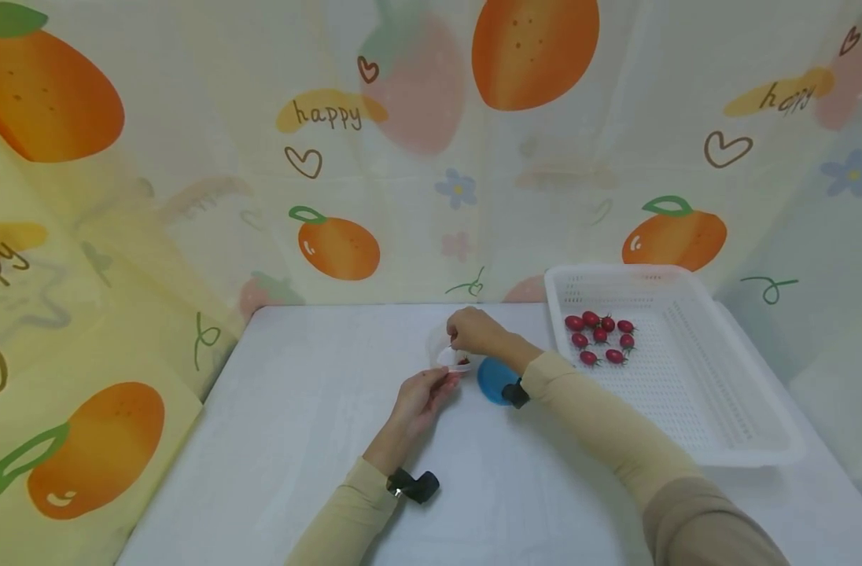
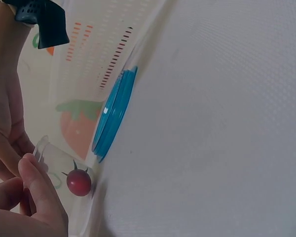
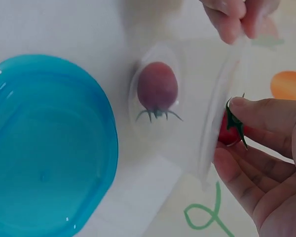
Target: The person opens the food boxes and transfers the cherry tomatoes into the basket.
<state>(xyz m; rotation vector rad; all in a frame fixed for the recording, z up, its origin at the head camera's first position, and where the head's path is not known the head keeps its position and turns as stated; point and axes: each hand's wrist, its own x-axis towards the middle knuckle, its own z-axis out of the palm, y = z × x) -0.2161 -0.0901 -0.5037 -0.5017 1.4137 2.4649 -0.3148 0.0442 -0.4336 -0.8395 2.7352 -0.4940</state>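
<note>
My left hand (image 1: 418,402) pinches the rim of a clear plastic cup (image 2: 59,157) between thumb and fingers. Through the cup's wall a red cherry tomato (image 3: 158,86) with a green stem shows, lying at the bottom. At the cup's mouth, my right hand (image 1: 482,332) holds a second cherry tomato (image 3: 230,129) by thumb and fingertips, its green calyx under the thumb. A round blue lid (image 1: 493,380) lies on the table just right of the cup, partly beneath the right wrist in the head view.
On the right stands a white perforated basket (image 1: 714,393), with several cherry tomatoes (image 1: 600,336) grouped at its back left. A white cloth covers the table (image 1: 296,409). Behind it hangs a fruit-print curtain (image 1: 417,212). Each wrist bears a small black camera (image 1: 420,487).
</note>
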